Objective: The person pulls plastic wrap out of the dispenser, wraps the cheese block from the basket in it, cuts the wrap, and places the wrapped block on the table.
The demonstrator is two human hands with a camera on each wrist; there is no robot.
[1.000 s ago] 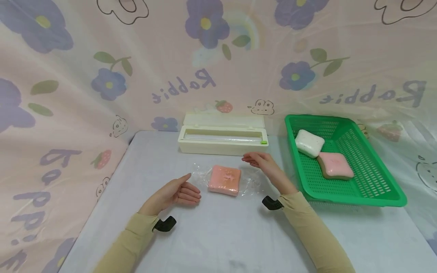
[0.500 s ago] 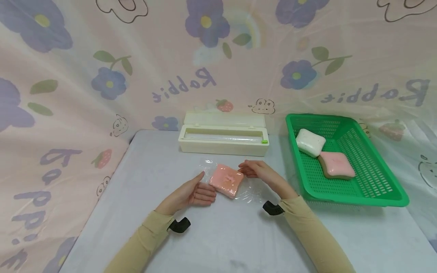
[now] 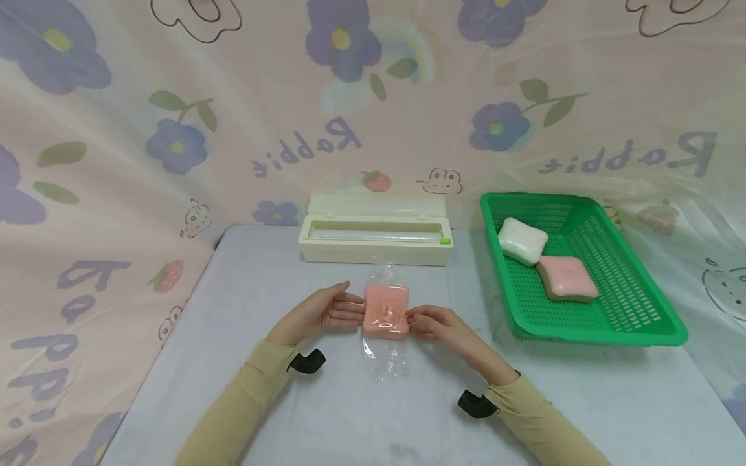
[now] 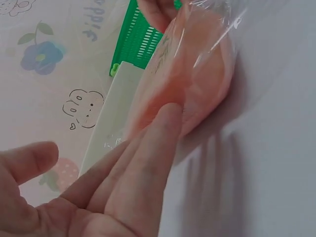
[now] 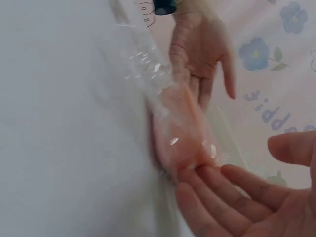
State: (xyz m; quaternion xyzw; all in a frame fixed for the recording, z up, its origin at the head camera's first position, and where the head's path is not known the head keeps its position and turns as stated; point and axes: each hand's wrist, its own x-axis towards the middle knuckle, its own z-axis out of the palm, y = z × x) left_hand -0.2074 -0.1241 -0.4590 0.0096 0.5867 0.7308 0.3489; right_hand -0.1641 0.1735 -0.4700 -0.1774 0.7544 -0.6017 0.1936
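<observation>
A pink, square toast-shaped block [image 3: 386, 309] lies on the white table, wrapped in clear plastic film [image 3: 384, 357]. Loose film ends stick out toward the far and near sides. From the left, the extended fingers of my left hand [image 3: 320, 314] touch the block's side; its thumb stands apart, as the left wrist view shows. On the opposite side my right hand [image 3: 445, 330] has its fingertips against the block's edge. The right wrist view shows those fingers [image 5: 217, 197] fairly straight, with the thumb away from the block [image 5: 180, 131].
Behind the block stands a long cream film dispenser box [image 3: 375, 254], lid raised, with a roll inside and a green slider at its right. A green mesh basket [image 3: 644, 285] at the right holds a white block [image 3: 522, 241] and a pink block with brown sides [image 3: 566, 278].
The wrapped block has turned about a quarter, so its film ends now point far and near instead of left and right. Both hands have closed in on its sides.
</observation>
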